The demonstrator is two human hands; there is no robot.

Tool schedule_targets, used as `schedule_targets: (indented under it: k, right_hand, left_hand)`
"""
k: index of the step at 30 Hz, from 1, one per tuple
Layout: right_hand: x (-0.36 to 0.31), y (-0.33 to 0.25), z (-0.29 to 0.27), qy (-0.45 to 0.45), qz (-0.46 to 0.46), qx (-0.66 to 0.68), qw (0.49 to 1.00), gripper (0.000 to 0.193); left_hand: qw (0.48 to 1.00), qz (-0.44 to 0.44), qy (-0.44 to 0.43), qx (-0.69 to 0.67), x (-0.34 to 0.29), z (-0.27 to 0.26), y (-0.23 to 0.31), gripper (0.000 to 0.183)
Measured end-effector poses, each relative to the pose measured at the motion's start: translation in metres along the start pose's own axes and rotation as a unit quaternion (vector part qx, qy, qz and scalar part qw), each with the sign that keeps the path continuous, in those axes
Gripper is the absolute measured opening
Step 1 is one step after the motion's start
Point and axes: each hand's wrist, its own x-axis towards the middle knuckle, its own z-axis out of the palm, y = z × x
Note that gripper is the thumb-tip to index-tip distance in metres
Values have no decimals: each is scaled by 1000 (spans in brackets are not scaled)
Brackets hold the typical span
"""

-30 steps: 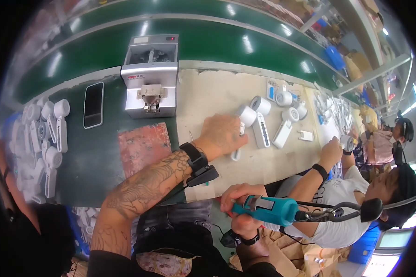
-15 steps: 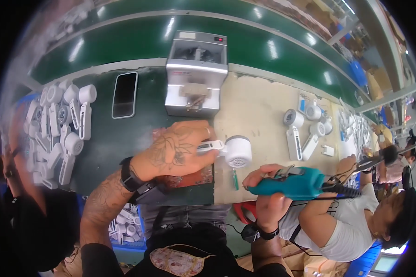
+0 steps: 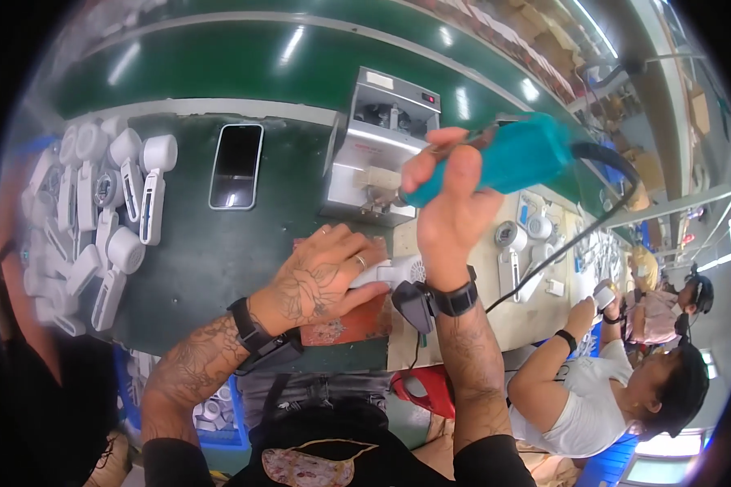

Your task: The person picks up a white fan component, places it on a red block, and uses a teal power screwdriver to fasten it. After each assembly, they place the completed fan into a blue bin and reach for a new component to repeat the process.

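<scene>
My left hand (image 3: pixel 315 277) is closed around the handle of a white handheld fan (image 3: pixel 378 274), low over a reddish mat (image 3: pixel 345 326) at the table's front. Part of the fan's round head is hidden behind my right wrist. In my right hand (image 3: pixel 455 215) is a teal electric screwdriver (image 3: pixel 516 158), tilted, with a black cord trailing from its back end. Its front end is at the outlet of a silver screw feeder (image 3: pixel 374 158); whether the tip touches it I cannot tell.
White fans (image 3: pixel 124 247) lie piled at the left, near a phone (image 3: pixel 236 166). More fans (image 3: pixel 510 252) rest on the right of the table. A co-worker (image 3: pixel 577 398) sits at the right, hands on a white part. A blue crate (image 3: pixel 234 438) of white parts stands below the table.
My right hand has lifted the screwdriver from the table's front up and away to the feeder. My left hand still grips the fan in nearly the same place; the view has shifted slightly.
</scene>
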Motion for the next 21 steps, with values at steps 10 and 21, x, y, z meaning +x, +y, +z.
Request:
schedule_targets:
  k: [10, 21]
  right_hand:
    - [-10, 23, 3, -60, 28, -13, 998, 40]
    - [-49, -15, -31, -29, 101, -23, 994, 66]
  left_hand:
    - [999, 15, 43, 21, -5, 10, -7, 42]
    - [1000, 1, 6, -6, -1, 6, -5, 42]
